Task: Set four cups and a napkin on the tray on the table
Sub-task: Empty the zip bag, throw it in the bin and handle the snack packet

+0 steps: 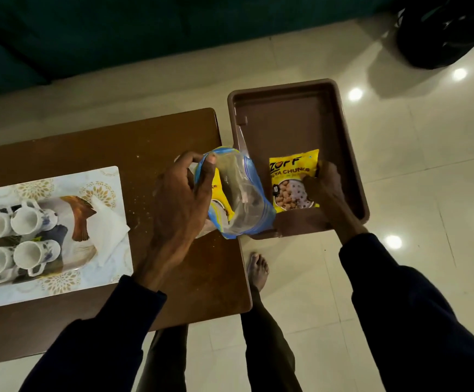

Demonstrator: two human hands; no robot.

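Note:
Several white cups with blue flowers (33,217) stand grouped on a patterned tray (100,275) at the left of the brown table (156,137). A white napkin (108,222) lies on the tray just right of the cups. My left hand (179,199) holds open a clear plastic bag with blue edges (241,199) at the table's right edge; a yellow packet shows inside it. My right hand (323,188) grips a yellow soya chunks packet (292,179) over a brown plastic bin (295,114).
The brown bin sits right of the table, beside its edge. A dark green sofa (117,38) runs along the back. A black bag (442,29) lies on the glossy tiled floor at top right. My bare foot (257,270) stands beside the table.

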